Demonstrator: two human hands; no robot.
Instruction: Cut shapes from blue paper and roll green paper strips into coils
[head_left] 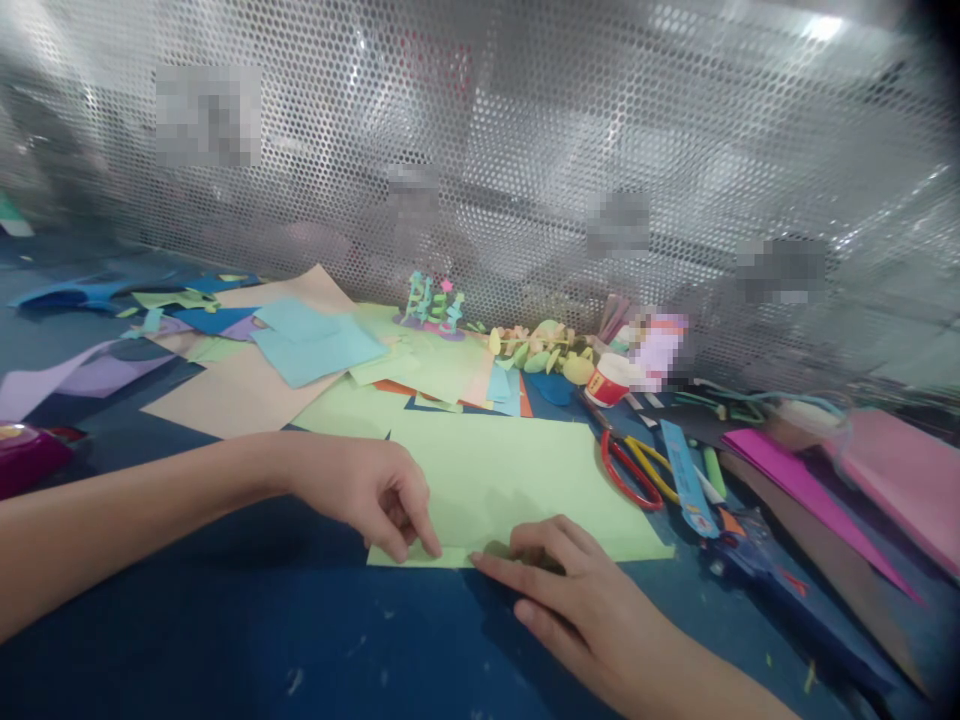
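A light green sheet of paper [510, 460] lies on the dark blue table, with a narrow folded strip along its near edge. My left hand [375, 490] rests at the left part of that edge, fingers curled, thumb and index fingertips touching the strip a little apart, nothing between them. My right hand [570, 590] is to the right of it, its index fingertip on the strip near the middle and the other fingers loosely spread. Red-handled scissors [630, 475] lie at the sheet's right side.
Coloured paper sheets [322, 345] are piled at the back left. Small paper pieces, a paper cup [609, 380], a blue ruler [686, 480] and a glue gun [787, 600] lie on the right. A perforated metal screen [480, 150] stands behind the table [225, 640].
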